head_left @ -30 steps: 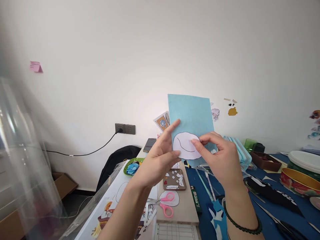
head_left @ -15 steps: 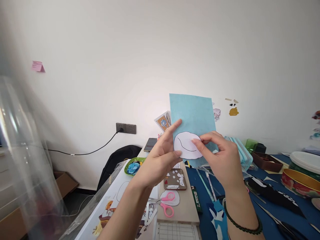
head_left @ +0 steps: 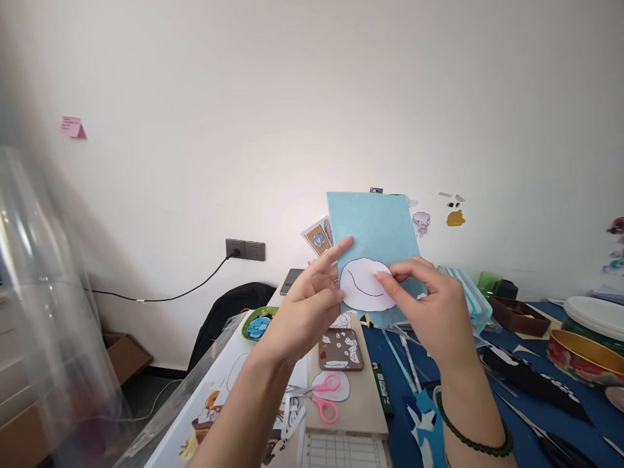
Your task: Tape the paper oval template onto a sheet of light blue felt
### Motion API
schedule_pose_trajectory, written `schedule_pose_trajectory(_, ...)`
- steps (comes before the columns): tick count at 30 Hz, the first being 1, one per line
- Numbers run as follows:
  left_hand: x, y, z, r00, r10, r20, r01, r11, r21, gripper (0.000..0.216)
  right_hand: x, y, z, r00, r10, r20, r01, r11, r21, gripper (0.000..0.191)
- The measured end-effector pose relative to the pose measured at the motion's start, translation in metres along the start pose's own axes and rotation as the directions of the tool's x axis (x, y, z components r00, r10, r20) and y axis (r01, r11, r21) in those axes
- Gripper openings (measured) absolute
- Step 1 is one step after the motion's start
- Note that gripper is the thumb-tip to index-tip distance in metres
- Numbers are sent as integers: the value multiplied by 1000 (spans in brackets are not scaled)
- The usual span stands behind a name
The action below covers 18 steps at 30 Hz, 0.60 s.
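Observation:
In front of me, raised above the table, is a light blue sheet (head_left: pixel 373 224). A white paper cutout (head_left: pixel 368 285) with a rounded outline and a curved black line lies over its lower part. My right hand (head_left: pixel 429 305) pinches the cutout's right edge between thumb and fingers, the blue sheet just behind. My left hand (head_left: pixel 316 296) is at the sheet's left edge, its index finger stretched across the blue surface. Its thumb is apart from the index, beside the cutout's left edge; the other fingers are partly curled and partly hidden.
Below lie pink-handled scissors (head_left: pixel 325 398) on another white cutout, a brown tray (head_left: pixel 341 350) of small pieces and a green dish (head_left: pixel 253 324) of blue pieces. Black scissors (head_left: pixel 556 442), a red-and-gold tin (head_left: pixel 585 357) and a brown box (head_left: pixel 519 317) are at right. A clear plastic roll (head_left: pixel 43 292) stands at left.
The blue sheet's top edge has dropped slightly and shifted left. My left thumb has drawn back off the cutout's lower left. My right hand keeps its pinch.

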State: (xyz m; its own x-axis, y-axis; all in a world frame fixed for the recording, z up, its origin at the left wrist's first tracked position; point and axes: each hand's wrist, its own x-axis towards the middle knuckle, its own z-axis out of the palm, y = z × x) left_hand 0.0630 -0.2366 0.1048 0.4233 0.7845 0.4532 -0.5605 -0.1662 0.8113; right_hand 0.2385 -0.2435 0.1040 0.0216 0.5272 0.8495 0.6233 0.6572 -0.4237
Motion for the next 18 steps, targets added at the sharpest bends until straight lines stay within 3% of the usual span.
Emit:
schedule_pose_trajectory(5, -2, 2, -1, 1000, -14, 24, 12, 996, 90, 63, 1, 0, 1, 1000, -4, 3, 4, 1000, 16, 18)
schedule_pose_trajectory(18, 1, -3, -3, 999, 4, 42, -7, 998, 70, 67, -1, 0, -1, 999, 14, 45, -14, 1000, 17, 17)
